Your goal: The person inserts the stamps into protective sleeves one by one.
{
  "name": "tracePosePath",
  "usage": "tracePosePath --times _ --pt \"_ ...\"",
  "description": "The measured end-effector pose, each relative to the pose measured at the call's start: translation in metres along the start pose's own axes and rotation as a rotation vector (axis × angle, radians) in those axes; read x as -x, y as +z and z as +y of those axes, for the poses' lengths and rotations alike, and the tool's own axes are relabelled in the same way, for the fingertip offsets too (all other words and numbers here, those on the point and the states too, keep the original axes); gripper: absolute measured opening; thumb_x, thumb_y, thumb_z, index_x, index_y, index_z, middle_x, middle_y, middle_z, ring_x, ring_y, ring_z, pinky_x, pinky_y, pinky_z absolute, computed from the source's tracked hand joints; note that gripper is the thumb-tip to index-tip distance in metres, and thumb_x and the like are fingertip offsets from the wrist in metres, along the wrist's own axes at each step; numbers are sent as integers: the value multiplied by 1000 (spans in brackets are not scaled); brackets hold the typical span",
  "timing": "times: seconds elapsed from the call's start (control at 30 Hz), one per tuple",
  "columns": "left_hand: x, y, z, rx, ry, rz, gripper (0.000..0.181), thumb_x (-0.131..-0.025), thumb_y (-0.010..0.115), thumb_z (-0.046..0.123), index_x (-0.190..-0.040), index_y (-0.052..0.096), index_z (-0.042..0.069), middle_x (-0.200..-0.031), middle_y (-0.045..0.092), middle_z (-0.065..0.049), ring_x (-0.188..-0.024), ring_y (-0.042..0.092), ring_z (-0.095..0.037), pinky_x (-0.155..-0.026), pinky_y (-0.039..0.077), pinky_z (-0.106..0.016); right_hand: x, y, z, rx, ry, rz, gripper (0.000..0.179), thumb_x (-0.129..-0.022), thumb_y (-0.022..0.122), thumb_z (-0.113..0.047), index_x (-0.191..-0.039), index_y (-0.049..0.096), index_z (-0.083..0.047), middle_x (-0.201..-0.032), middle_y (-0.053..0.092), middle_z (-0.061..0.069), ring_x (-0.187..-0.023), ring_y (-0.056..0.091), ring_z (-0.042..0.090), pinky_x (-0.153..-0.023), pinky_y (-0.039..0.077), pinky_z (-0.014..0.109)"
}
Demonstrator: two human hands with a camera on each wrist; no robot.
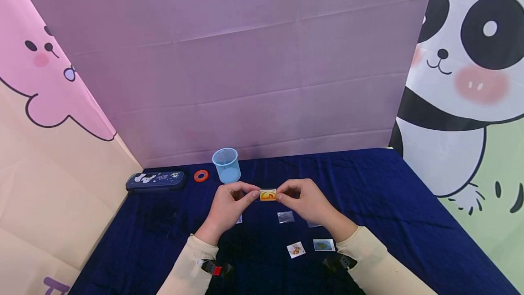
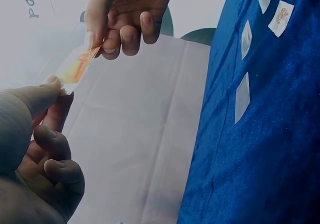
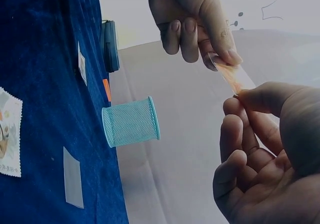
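Note:
Both hands hold a small yellow-orange stamp [image 1: 268, 195] up above the table, and a clear sleeve seems to surround it. My left hand [image 1: 226, 208] pinches its left end between thumb and forefinger. At the opposite end, the right hand [image 1: 312, 205] pinches it the same way. The left wrist view shows the stamp [image 2: 79, 68] tilted, its ends covered by fingertips. Below the hands lie a clear sleeve [image 1: 285, 217], a white stamp with a brownish picture [image 1: 296, 250] and a blue-green stamp [image 1: 324, 245]. Another card-like piece [image 1: 239, 219] is mostly hidden behind the left hand.
A light blue mesh pen holder [image 1: 227, 165] stands at the back of the dark blue cloth [image 1: 172, 226]. Left of it are an orange-red tape roll [image 1: 201, 176] and a navy pencil case [image 1: 155, 181]. Printed fabric hangs around the table.

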State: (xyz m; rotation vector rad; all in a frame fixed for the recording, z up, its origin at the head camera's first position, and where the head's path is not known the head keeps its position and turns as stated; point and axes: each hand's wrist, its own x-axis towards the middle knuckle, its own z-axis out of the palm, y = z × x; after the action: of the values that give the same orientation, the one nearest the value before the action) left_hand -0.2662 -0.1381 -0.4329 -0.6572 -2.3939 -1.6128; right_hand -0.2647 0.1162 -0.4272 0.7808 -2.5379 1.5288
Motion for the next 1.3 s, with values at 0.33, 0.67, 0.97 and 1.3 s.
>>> tracePosePath --times 0.33,0.67,0.97,1.3 --pt "1 0 1 -8 3 -18 10 -99 75 26 -104 82 22 -83 68 2 -58 49 -18 -52 40 -26 0 1 1 2 -1 -8 8 -102 71 -17 -105 79 -17 -97 73 -4 -81 63 20 -68 53 30" --pt "1 1 1 1 10 -33 9 -99 76 28 -104 82 25 -83 70 5 -58 49 -18 -51 40 -27 0 -1 1 12 -9 -23 7 -101 73 -20 -101 80 -20 -93 72 -6 -79 63 20 -67 53 30" --pt "1 2 1 -7 16 -31 8 -100 75 26 -104 82 25 -86 71 7 -59 50 -18 -52 42 -27 1 -1 2 -2 3 -26 8 -101 73 -19 -101 80 -18 -94 73 -5 -81 64 20 -69 54 31" --pt "1 3 0 -2 30 -23 6 -99 76 23 -103 80 21 -85 71 4 -55 50 -15 -47 42 -27 0 -2 0 -78 23 -41 10 -100 71 -9 -103 80 -11 -92 76 -1 -86 72 30 -71 58 30"
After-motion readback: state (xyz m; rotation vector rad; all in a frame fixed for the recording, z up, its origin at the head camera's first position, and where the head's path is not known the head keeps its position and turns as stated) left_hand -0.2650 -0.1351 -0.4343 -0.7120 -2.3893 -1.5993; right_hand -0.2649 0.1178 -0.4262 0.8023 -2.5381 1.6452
